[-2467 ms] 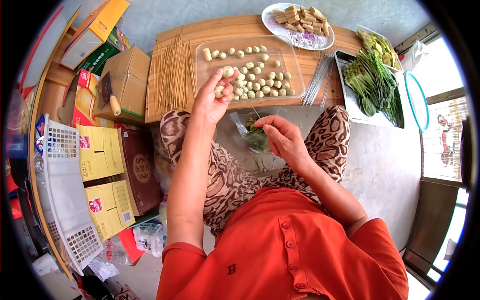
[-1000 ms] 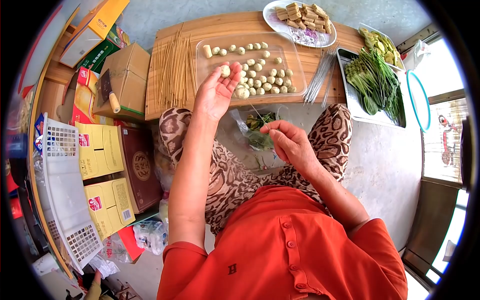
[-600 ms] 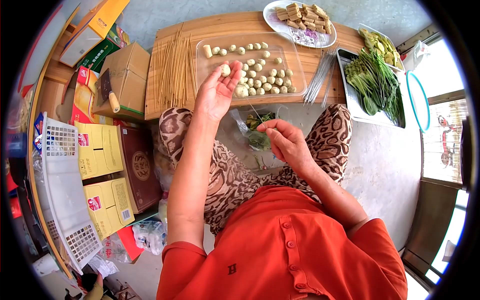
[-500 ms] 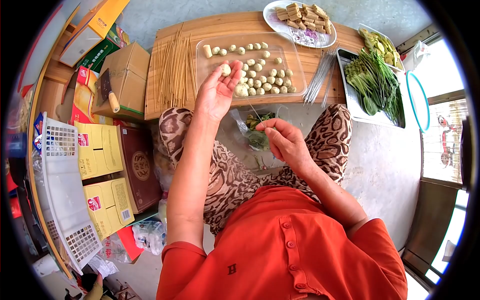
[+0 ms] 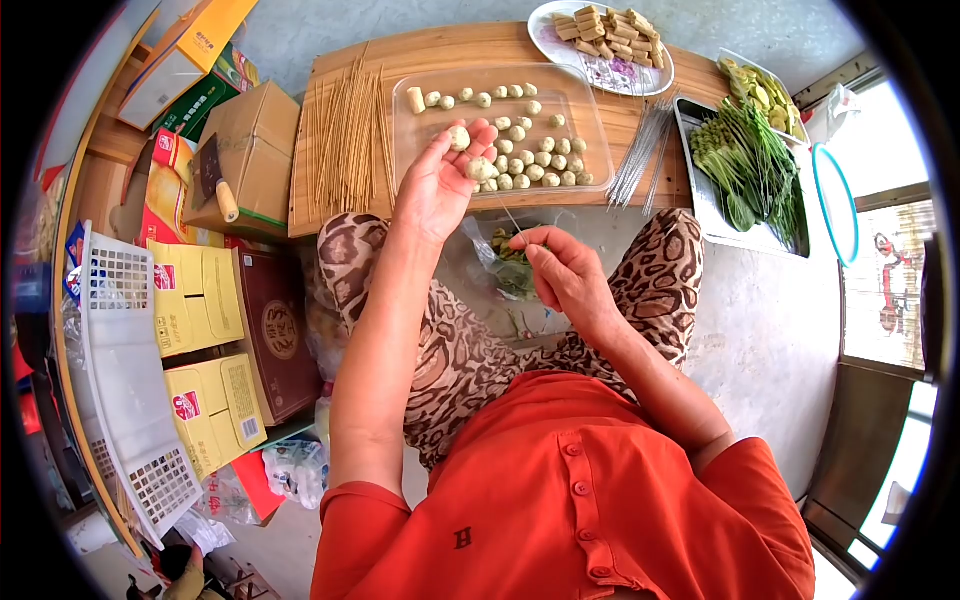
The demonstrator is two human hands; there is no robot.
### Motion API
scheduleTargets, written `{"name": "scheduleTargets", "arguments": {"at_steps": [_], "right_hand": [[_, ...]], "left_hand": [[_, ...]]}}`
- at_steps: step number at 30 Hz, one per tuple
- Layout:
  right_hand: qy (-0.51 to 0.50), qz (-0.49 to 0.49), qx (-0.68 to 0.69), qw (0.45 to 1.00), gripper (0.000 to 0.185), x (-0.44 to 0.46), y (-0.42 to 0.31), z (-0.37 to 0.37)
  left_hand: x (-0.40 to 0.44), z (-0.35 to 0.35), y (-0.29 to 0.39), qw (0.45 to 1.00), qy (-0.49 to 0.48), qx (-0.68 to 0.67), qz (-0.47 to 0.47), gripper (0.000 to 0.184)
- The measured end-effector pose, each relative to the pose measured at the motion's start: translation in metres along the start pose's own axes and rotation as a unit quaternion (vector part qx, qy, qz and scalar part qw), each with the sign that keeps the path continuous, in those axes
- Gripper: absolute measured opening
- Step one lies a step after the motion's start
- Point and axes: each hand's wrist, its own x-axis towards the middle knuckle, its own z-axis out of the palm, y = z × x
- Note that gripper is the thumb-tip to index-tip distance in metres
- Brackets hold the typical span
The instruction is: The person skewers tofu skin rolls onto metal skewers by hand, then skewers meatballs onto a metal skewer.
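Note:
My left hand [image 5: 432, 192], palm up over the tray's front left, holds a pale green speckled ball [image 5: 459, 138] between thumb and fingers. Pinched in my right hand [image 5: 562, 268] is a thin skewer [image 5: 508, 212], slanting up and left. At its far end, beside my left palm, sits another ball [image 5: 480, 169], apparently threaded on it. Beneath is a clear plastic tray [image 5: 580, 90] of similar balls [image 5: 535, 173], with one tan cylindrical piece [image 5: 416, 100] in its back left corner.
Bamboo sticks [image 5: 345, 140] lie left of the tray on the wooden table [image 5: 440, 45]; metal skewers [image 5: 643, 150] lie right. Beyond are a plate [image 5: 545, 40] of tan rolls and a metal tray [image 5: 700, 200] of greens. A plastic bag [image 5: 485, 245] is below; cartons [image 5: 245, 150] stand left.
The skewer and its ball have moved slightly up, closer to my left palm. My left hand has shifted slightly right, still holding its ball. My right hand has barely moved.

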Motion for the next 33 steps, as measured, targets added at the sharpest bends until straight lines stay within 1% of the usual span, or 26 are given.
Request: {"name": "scheduleTargets", "arguments": {"at_steps": [5, 7, 13, 17, 19, 23, 25, 26, 28, 30, 33], "right_hand": [[0.005, -0.007, -0.004, 1.000, 0.018, 0.003, 0.000, 0.002], [0.009, -0.005, -0.002, 1.000, 0.018, 0.005, -0.002, 0.002], [0.017, -0.009, -0.002, 1.000, 0.017, 0.009, -0.002, 0.004], [0.021, -0.021, 0.007, 1.000, 0.017, 0.016, 0.003, 0.003], [0.031, -0.027, 0.001, 0.999, 0.017, 0.022, 0.003, 0.003], [0.044, -0.033, 0.017, 0.998, 0.017, 0.028, 0.005, 0.001], [0.048, -0.032, 0.018, 0.998, 0.017, 0.027, 0.006, -0.004], [0.053, -0.030, 0.018, 0.998, 0.017, 0.026, 0.007, -0.007], [0.056, -0.034, 0.020, 0.998, 0.017, 0.021, 0.010, -0.016], [0.065, -0.042, 0.015, 0.997, 0.018, 0.015, 0.014, -0.028], [0.084, -0.031, 0.001, 0.996, 0.020, 0.002, 0.016, -0.042]], "left_hand": [[0.001, -0.003, -0.002, 1.000, 0.003, 0.015, 0.002, 0.019], [0.000, -0.004, -0.003, 1.000, -0.016, 0.012, -0.015, 0.023], [0.001, -0.003, -0.005, 1.000, -0.005, 0.019, -0.013, 0.022], [0.000, -0.003, -0.008, 1.000, -0.015, 0.009, -0.022, 0.023], [-0.001, -0.003, -0.014, 0.998, -0.028, 0.039, -0.037, 0.023], [0.005, -0.006, -0.015, 0.997, -0.033, 0.064, -0.032, 0.024], [0.008, -0.011, -0.013, 0.991, -0.019, 0.135, -0.015, 0.027], [0.011, -0.013, -0.012, 0.990, -0.018, 0.137, -0.015, 0.027], [0.015, -0.016, -0.010, 0.968, 0.085, 0.237, 0.008, 0.030], [0.017, -0.018, -0.003, 0.969, 0.065, 0.237, 0.004, 0.030], [0.026, -0.017, 0.003, 0.951, 0.063, 0.304, -0.002, 0.027]]}}
